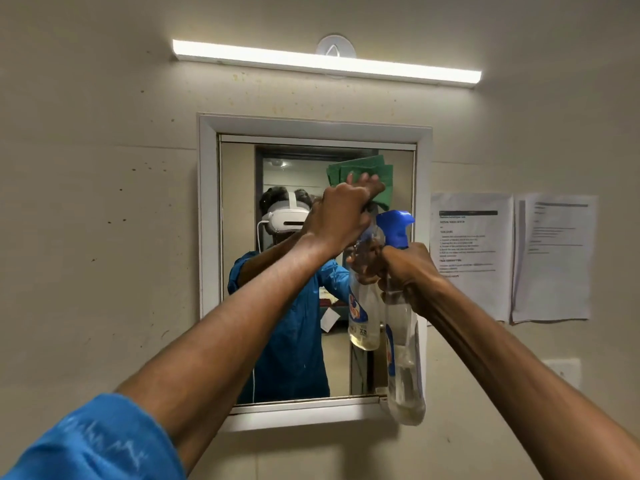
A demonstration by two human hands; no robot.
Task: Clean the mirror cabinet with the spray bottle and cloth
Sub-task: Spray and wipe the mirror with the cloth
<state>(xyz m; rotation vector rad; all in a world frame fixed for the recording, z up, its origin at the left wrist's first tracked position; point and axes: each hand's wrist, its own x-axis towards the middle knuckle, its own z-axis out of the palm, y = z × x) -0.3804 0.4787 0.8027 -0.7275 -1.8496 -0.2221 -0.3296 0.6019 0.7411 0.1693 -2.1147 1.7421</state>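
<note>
Pressing cloth (375, 174) on mirror w/ left hand (341, 213) (right hand (408, 268) grips bottle (403, 341)).

view: single head-worn wide-angle | facing: straight ahead, tilted slightly up at beige wall | centred on: white-framed rectangular mirror cabinet (313, 271) | range: close, within arm's reach | top of frame: long glowing white tube light (325, 62) | bottom corners: both forearms entering | overlap: none, one view only

I see a lit tube light (325, 62) on the wall above, and printed paper sheets (512, 256) taped at right.
</note>
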